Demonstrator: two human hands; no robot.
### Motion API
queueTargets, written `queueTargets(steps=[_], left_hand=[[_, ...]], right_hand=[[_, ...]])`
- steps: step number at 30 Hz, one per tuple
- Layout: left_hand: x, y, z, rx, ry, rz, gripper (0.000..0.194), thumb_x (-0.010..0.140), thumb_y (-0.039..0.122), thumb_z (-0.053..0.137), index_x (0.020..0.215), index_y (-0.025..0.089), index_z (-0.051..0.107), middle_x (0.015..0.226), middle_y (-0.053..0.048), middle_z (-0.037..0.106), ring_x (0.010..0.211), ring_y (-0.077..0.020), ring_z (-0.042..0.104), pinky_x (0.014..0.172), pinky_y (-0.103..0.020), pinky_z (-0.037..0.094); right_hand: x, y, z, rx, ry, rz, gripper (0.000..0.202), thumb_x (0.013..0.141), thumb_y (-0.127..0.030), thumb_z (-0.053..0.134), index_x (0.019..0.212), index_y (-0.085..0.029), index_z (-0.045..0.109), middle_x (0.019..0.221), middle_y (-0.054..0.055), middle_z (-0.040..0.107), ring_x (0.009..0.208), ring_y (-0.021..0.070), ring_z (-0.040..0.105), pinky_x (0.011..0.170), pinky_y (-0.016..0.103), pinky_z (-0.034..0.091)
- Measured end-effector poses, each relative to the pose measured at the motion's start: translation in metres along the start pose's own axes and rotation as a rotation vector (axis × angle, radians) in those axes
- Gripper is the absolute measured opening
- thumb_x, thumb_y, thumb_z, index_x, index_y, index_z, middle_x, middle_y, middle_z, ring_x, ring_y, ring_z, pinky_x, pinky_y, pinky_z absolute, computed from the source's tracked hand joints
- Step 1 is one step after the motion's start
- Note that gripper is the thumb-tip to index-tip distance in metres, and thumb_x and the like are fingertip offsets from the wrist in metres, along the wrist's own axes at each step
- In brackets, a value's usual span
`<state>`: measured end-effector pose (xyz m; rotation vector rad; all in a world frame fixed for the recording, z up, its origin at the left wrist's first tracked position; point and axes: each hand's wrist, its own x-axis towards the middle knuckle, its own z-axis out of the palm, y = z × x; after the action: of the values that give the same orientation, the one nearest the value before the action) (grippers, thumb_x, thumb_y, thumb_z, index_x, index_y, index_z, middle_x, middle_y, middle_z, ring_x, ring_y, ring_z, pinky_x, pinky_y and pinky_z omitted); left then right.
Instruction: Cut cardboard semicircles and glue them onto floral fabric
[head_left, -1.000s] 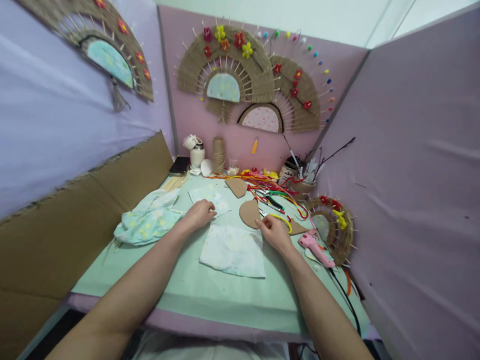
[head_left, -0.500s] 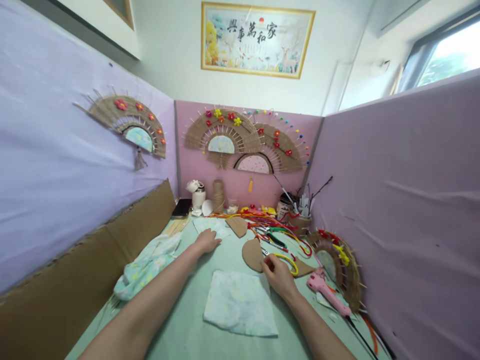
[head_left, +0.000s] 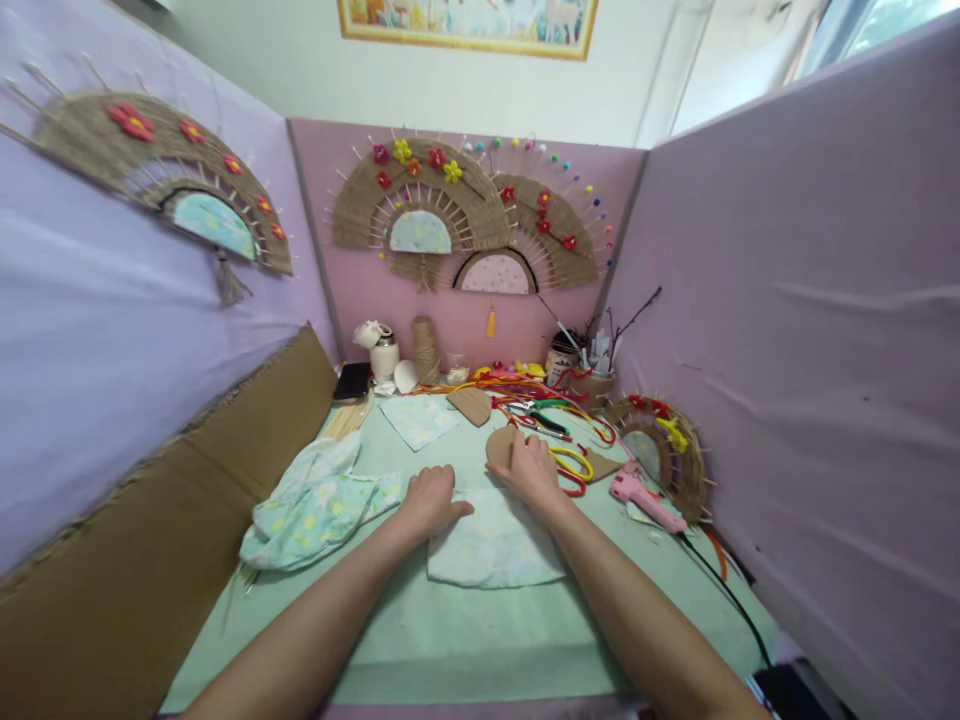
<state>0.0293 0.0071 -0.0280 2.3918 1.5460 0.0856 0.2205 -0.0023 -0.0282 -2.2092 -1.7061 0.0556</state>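
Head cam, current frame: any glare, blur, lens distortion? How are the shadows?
Head view: wide-angle stretch toward the edges, plain on the left-wall fan; head view: bright window at top right, no hard glare on the table; head view: shadows soft around left hand and right hand; head view: fine detail slightly soft, pale cloth print faint.

Craft booth with decorated fans (head_left: 405,188), twine spool (head_left: 424,350), glue gun (head_left: 649,502)

No text, label, brand, number or sign was legible: the dark markings on the pale jar (head_left: 559,368) at the rear of the table (head_left: 405,640) were too small to read, and the framed wall picture (head_left: 465,20), cut by the view's upper edge, displayed only its lower part.
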Motion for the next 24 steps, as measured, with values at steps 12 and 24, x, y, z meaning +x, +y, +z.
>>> queueTargets(steps=[12,24], left_hand=[[-0.007,-0.009,-0.038,-0.392,-0.118,0.366,0.013,0.075,0.033,0.062,0.078,0.021,0.058,0.080,-0.001,0.061,0.077,-0.0192,0.054,0.066,-0.026,0.037],[-0.022,-0.015,-0.060,-0.718,-0.723,0.334,0.033,0.072,0.048,0.067,0.080,0.020,0.050,0.067,0.004,0.052,0.059,-0.0131,0.052,0.050,-0.022,0.040]], right_hand=[[-0.008,0.038,-0.029,0.473,-0.581,-0.452,0.013,0.073,-0.027,0.068,0.079,-0.016,0.067,0.070,-0.002,0.060,0.065,0.0131,0.051,0.060,0.023,0.038],[-0.019,0.056,-0.067,0.867,-1.025,-0.520,0.034,0.076,-0.047,0.068,0.079,-0.014,0.062,0.068,-0.003,0.057,0.061,0.0095,0.050,0.058,0.020,0.038]])
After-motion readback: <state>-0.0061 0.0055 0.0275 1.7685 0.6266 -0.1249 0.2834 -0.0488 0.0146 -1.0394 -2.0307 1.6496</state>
